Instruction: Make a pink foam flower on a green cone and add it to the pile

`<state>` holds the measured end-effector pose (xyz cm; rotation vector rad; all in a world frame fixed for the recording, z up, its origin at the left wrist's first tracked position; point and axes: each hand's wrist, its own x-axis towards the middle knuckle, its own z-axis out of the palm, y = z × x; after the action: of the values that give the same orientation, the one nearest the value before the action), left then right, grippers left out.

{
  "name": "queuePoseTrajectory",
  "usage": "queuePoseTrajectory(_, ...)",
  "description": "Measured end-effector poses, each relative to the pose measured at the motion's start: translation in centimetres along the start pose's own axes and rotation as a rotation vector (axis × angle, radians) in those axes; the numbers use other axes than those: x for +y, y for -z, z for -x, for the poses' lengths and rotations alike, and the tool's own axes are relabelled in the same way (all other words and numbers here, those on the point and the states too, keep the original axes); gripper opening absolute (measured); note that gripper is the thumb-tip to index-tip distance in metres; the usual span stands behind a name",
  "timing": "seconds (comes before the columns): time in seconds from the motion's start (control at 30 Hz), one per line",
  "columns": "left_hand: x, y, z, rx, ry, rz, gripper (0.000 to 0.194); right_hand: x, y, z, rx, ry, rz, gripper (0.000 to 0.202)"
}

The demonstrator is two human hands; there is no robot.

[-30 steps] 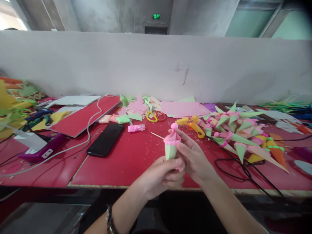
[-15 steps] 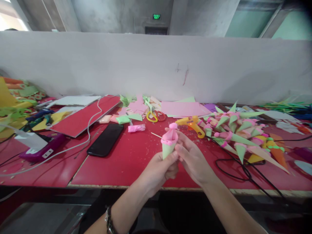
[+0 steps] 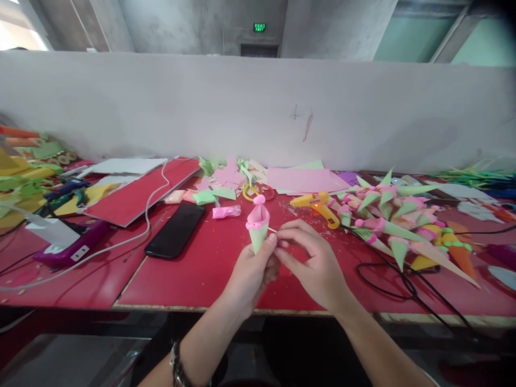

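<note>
My left hand (image 3: pixel 253 274) is closed around a small pale green paper cone (image 3: pixel 258 239), held upright above the front of the table. The cone has a pink lining, a bumpy pink rim (image 3: pixel 253 226) and a pink ball (image 3: pixel 259 199) at the top of its raised back. Beside it, my right hand (image 3: pixel 312 260) has its thumb and fingers pinched near my left thumb. A thin pale stick (image 3: pixel 272 230) shows between the cone and these fingertips; its other end is hidden behind the cone.
Right of my hands lie a yellow glue gun (image 3: pixel 316 206), its black cord (image 3: pixel 387 293) and a pile of paper cones (image 3: pixel 397 215). A black phone (image 3: pixel 175 231), pink packet (image 3: pixel 226 212), scissors (image 3: pixel 250 192) and purple power strip (image 3: pixel 76 244) are also on the red table.
The cone and my left hand have moved left. My right hand's fingertips have come away from the cone's side and now pinch beside my left thumb.
</note>
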<state>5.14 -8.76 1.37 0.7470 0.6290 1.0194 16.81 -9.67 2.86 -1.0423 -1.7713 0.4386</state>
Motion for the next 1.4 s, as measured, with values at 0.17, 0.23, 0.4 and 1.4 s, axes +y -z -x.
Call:
queuePoseTrajectory(0.17, 0.3, -0.2, 0.2, -0.018, 0.049, 0.004, 0.035, -0.2, 0.0, 0.0, 0.071, -0.019, 0.004, 0.006)
queuePoseTrajectory(0.23, 0.4, -0.2, 0.2, -0.016, 0.066, 0.000, 0.037, -0.2, -0.1, 0.1, 0.081, -0.028, -0.001, 0.006)
queuePoseTrajectory(0.4, 0.1, -0.2, 0.1, 0.015, 0.047, 0.013, 0.039, -0.3, 0.0, 0.0, 0.099, -0.076, -0.013, 0.009)
queuePoseTrajectory(1.4, 0.3, -0.1, 0.0, 0.031, 0.017, -0.008, 0.039, 0.8, 0.1, 0.0, 0.166, -0.322, -0.454, 0.018)
